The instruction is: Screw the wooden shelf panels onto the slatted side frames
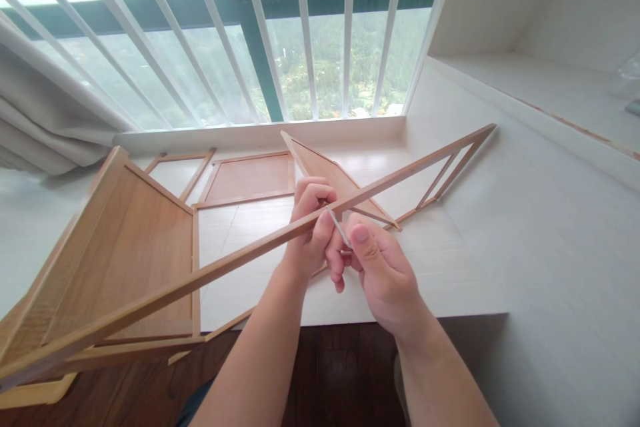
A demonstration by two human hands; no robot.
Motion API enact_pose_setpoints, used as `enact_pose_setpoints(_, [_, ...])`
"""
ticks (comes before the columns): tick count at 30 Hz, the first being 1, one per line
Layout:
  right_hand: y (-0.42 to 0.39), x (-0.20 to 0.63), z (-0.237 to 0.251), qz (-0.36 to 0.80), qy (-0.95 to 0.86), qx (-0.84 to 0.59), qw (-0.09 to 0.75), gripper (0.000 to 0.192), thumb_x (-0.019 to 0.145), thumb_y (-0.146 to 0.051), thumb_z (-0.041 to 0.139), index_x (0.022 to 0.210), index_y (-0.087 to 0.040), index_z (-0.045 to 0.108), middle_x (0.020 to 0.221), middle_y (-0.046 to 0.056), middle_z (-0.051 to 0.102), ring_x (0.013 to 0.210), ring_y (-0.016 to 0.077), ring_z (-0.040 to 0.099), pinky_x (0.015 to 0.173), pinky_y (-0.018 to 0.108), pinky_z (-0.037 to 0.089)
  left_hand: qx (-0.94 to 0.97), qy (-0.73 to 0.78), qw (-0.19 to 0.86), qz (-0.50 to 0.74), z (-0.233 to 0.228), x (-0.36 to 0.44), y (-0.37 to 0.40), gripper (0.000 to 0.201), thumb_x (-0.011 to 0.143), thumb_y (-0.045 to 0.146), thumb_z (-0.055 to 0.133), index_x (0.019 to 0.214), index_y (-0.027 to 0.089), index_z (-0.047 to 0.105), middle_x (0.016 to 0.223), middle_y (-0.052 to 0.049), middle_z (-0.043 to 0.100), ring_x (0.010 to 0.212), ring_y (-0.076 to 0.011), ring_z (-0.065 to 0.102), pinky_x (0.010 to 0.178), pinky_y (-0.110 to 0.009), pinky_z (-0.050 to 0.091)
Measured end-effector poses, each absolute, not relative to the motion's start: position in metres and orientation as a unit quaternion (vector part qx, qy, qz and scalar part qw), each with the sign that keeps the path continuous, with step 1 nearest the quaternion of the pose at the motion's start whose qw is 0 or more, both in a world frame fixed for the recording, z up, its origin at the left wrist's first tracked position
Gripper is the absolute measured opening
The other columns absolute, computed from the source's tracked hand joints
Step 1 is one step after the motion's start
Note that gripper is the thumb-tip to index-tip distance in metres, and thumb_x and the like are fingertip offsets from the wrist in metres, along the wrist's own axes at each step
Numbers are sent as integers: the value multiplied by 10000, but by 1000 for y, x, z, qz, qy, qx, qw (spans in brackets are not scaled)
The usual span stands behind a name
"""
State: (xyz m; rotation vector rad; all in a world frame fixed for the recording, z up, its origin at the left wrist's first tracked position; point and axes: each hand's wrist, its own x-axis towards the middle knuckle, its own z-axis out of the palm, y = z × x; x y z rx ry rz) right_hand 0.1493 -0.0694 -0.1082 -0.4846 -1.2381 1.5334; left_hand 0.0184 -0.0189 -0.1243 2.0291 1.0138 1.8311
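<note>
1. Pinching a thin metal rod (341, 230) between thumb and fingers, the person's right grip (385, 263) is closed on its near end; from where I stand, the rod's other end meets the wooden rail just beside the left grip.
2. The left grip (311, 248) is clamped around that wooden rail (240, 257), thumb on the near side, the other fingers curled over the far side.
3. From the left grip the rail slants down past the lower left, and on the other side climbs up and to the right, where an open wooden frame (456, 170) of thin slats stands beneath its far end.
4. Below the two grips, between the forearms, I can see a dark wooden floor (325, 373).
5. Left of the grips, a large wooden panel (150, 247) leans at a tilt, with the rail crossing in front of it.
6. Just beyond the left grip a narrower panel (325, 170) stands tilted; a flat panel (253, 179) lies farther off to the left, over the white ledge (250, 237).
7. Farthest from the grips come the white bars (306, 40) across the window, with a grey curtain (45, 103) to the left and a shelf (540, 83) to the right.
</note>
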Motion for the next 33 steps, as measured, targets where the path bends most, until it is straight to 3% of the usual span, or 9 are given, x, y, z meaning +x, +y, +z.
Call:
enact_pose_setpoints(11, [-69, 150, -105, 639, -540, -230, 496, 482, 1003, -508, 558, 640, -196, 498, 571, -27, 497, 543, 112, 482, 546, 259, 389, 703, 337, 98, 618, -126, 15, -18, 299, 1005, 520, 445, 957, 242, 545, 1015, -56, 532, 926, -215, 522, 809, -379, 477])
enact_pose_setpoints(18, [-71, 148, -101, 621, -471, -229, 584, 487, 1014, -443, 567, 600, -195, 495, 507, -39, 488, 467, 104, 475, 511, 263, 371, 715, 313, 131, 612, -125, 12, -17, 202, 977, 437, 534, 992, 238, 565, 1036, -55, 530, 926, -209, 530, 740, -357, 469])
enact_pose_setpoints(28, [-71, 149, -95, 677, -446, -195, 553, 484, 1005, -429, 578, 591, -177, 559, 525, -10, 556, 473, 115, 525, 479, 252, 407, 722, 325, 115, 600, -124, 10, -19, 245, 972, 478, 515, 994, 236, 553, 1029, -59, 530, 935, -220, 530, 786, -377, 472])
enact_pose_setpoints(33, [-70, 147, -96, 689, -435, -204, 543, 464, 993, -420, 598, 602, -173, 565, 517, -5, 568, 461, 113, 521, 464, 246, 406, 726, 305, 122, 604, -124, 10, -19, 176, 967, 401, 539, 1026, 235, 554, 1045, -53, 518, 938, -203, 519, 779, -352, 466])
